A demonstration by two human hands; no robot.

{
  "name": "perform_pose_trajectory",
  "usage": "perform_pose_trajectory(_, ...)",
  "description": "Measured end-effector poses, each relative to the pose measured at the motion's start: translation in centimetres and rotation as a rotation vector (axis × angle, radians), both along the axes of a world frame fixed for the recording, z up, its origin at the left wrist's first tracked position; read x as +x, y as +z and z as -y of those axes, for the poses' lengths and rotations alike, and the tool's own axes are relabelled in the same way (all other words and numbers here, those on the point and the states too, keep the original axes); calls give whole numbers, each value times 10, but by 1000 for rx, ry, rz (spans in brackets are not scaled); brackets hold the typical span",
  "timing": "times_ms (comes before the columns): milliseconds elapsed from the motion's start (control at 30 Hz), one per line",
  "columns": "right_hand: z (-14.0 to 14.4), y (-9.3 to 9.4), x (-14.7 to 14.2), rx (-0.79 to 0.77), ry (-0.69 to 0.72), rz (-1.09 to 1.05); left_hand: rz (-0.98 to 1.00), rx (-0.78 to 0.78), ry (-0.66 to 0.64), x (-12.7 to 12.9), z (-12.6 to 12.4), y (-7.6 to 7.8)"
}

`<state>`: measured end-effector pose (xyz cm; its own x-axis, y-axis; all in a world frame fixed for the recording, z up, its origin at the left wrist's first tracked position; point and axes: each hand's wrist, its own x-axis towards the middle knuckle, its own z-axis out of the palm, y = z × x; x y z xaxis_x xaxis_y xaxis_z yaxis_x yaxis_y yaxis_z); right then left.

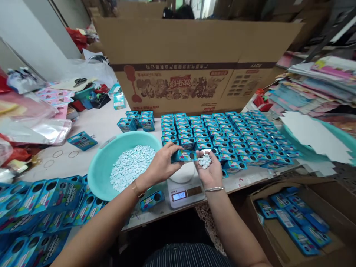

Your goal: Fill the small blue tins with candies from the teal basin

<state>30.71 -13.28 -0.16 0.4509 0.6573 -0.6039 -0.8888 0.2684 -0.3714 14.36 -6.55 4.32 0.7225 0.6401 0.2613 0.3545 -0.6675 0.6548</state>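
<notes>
Head view shows me filling: my left hand (161,165) pinches a small blue candy box (185,155) on its side, just above the scale (185,191), while my right hand (208,168), cupped palm-up beside the box's open end, cradles white candies (205,160). Next, I judge, tipping them in needs a careful pour. Both forearms reach forward, wrists bent inward.

A basin (96,172) of candies (130,167) sat left of a scale (185,191); rows of boxes (222,135) stood behind, before a carton (191,63).
</notes>
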Motion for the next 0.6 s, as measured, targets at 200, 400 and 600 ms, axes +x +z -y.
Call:
perform_pose_trajectory(200, -5, -8, -23, 16, 58, -89, -209, 162, -107, 6, 13, 42)
perform_pose_trajectory(400, -9, -13, -33, 92, 69, -217, -594, 390, -231, 24, 20, 48)
perform_pose_trajectory(600, -12, -21, -34, 141, 189, -191, -712, 502, -278, 31, 24, 56)
